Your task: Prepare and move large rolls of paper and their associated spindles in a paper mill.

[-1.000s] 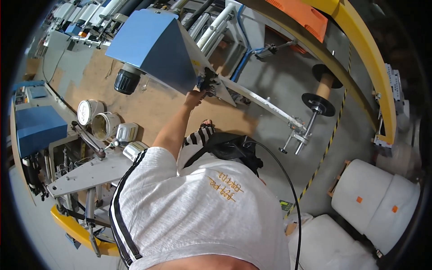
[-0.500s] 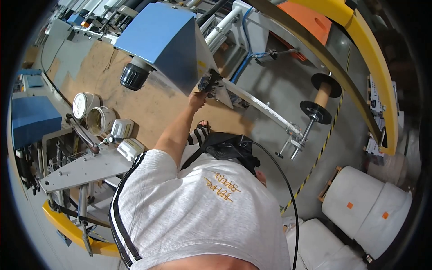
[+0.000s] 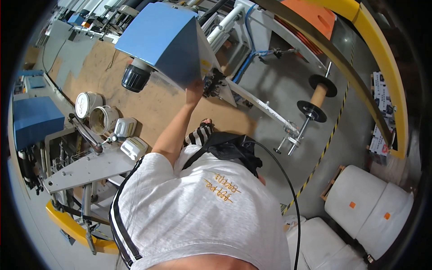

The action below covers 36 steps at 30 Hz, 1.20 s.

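Note:
My left arm stretches up to the metal side panel of a blue machine housing (image 3: 159, 33). At the panel's lower edge is my left hand (image 3: 194, 93); its fingers merge with the shiny panel, so their pose is unclear. Just right of that hand sits a dark clamp-like mechanism (image 3: 214, 83), joined to a long metal bar (image 3: 261, 106). A black knob (image 3: 136, 78) projects from the housing's left side. Only a sliver of my right hand (image 3: 262, 179) shows beside the black bag (image 3: 234, 153) at my waist; the rest is hidden.
White buckets (image 3: 103, 119) and jugs (image 3: 133, 147) stand on the left. A spool with black flanges (image 3: 318, 96) sits on a rod at right. A yellow curved frame (image 3: 382, 58) arches overhead. Wrapped white rolls (image 3: 360, 198) lie lower right. A black cable (image 3: 288, 180) runs past my side.
My left hand has moved slightly left and up, away from the dark mechanism, onto the panel's edge. The view has shifted a little; less of my right hand shows.

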{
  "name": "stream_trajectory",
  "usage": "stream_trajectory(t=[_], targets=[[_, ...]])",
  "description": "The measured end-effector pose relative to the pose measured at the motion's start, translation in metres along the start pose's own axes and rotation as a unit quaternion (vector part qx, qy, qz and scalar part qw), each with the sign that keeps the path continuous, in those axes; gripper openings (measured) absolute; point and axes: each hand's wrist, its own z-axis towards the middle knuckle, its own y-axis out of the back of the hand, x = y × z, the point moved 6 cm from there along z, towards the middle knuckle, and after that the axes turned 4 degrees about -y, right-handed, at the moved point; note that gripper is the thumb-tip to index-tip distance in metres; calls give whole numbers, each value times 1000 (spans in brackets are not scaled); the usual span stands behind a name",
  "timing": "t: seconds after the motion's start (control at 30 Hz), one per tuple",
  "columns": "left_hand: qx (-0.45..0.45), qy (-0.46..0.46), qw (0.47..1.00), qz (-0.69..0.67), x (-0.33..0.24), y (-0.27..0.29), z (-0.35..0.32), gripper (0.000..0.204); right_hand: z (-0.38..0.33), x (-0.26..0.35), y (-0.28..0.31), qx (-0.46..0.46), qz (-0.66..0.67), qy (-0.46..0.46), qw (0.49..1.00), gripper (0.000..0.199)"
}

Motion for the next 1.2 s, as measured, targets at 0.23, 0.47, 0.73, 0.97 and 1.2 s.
stream_trajectory(t=[0.23,0.47,0.73,0.97,1.2], targets=[[30,139,972,-189,-33,24,60,26,-11,6,-8,-9,-2,-18,1000,11],[122,104,933,-323,-24,-1,62,27,-11,15,-16,-60,70,24,995,14],[118,88,930,-336,-19,-12,77,22,1,3,-14,-21,22,-44,999,10],[93,70,970,-213,-34,2,82,26,23,-8,-8,-23,72,-80,994,19],[141,122,932,-310,-42,0,84,26,29,-6,-20,-12,114,-33,993,22]])
